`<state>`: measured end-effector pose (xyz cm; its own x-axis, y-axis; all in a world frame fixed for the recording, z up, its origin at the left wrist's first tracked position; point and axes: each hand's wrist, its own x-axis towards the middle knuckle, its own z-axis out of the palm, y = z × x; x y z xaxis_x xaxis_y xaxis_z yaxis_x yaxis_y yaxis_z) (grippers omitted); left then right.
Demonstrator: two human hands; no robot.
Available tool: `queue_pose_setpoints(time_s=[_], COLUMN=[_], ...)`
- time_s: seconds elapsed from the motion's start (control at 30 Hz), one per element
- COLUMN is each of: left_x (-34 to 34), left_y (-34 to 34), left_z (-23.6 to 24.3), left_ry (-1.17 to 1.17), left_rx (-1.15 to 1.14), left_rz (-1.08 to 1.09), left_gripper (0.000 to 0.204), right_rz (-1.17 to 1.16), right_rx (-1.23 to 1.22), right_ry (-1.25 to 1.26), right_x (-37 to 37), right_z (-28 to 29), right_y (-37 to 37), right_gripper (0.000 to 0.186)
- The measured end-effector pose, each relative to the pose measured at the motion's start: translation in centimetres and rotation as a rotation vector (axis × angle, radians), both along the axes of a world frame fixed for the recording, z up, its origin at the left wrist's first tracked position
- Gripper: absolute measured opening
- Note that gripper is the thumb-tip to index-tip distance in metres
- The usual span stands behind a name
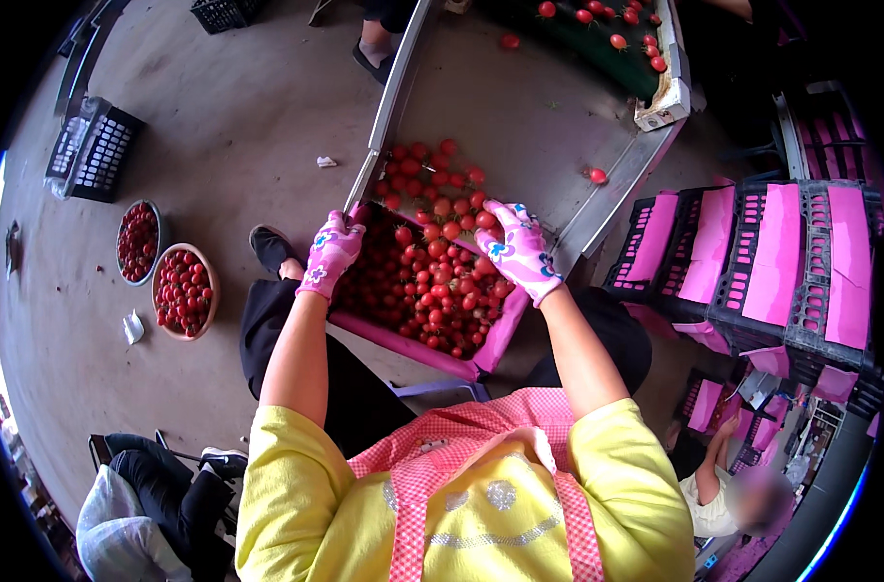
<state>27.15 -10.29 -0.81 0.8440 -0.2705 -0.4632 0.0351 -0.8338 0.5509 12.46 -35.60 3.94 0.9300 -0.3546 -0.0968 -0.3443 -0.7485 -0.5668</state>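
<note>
My left hand (333, 254), in a pink flowered glove, has its fingers curled where the metal chute's left edge (376, 145) meets the crate's upper left corner. Which of the two it grips I cannot tell. My right hand (521, 250), gloved alike, lies at the chute's lower right, fingers stretched toward the tomatoes and touching some at the lip. Cherry tomatoes (432, 179) lie gathered at the chute's mouth. Below, between my knees, stands a pink-lined crate (411, 357) heaped with red cherry tomatoes (432, 296).
At the chute's far end is a dark green belt (587, 48) with tomatoes. Two tomato-filled tubs, one pinkish (211, 301), one grey (159, 231), stand left, near a black crate (95, 150). Pink-lined black crates (752, 257) are stacked right. People sit at both lower corners.
</note>
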Motion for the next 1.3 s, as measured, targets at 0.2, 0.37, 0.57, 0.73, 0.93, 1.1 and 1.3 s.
queue_pose_setpoints(time_s=[0.2, 0.37, 0.57, 0.73, 0.93, 1.1, 1.3], left_x=[0.1, 0.2, 0.1, 0.0, 0.4, 0.7, 1.7], left_y=[0.6, -0.1, 0.2, 0.2, 0.4, 1.3, -0.5], left_z=[-0.2, -0.1, 0.2, -0.3, -0.5, -0.1, 3.8], left_ry=[0.026, 0.055, 0.063, 0.035, -0.038, -0.108, -0.219], left_rx=[0.012, -0.007, -0.035, -0.03, -0.023, -0.094, -0.549], left_rz=[-0.008, -0.03, -0.015, 0.006, 0.003, 0.048, 0.205], left_gripper=[0.044, 0.045, 0.042, 0.039, 0.032, 0.029, 0.019], right_rz=[-0.035, -0.003, 0.21, 0.298, 0.467, 0.43, 0.365], right_rx=[0.126, -0.021, -0.152, -0.123, -0.243, -0.098, -0.015], right_ry=[-0.282, -0.225, -0.135, -0.212, -0.033, 0.217, 0.435], right_x=[7.5, 12.0, 8.5, 2.8, -6.3, -12.7, -14.7], right_z=[0.4, -0.8, -2.9, -4.6, -9.5, -12.6, -12.6], right_y=[1.8, 4.9, 7.6, 9.1, 9.2, 8.1, 7.7], right_gripper=[0.041, 0.049, 0.041, 0.033, 0.031, 0.038, 0.037])
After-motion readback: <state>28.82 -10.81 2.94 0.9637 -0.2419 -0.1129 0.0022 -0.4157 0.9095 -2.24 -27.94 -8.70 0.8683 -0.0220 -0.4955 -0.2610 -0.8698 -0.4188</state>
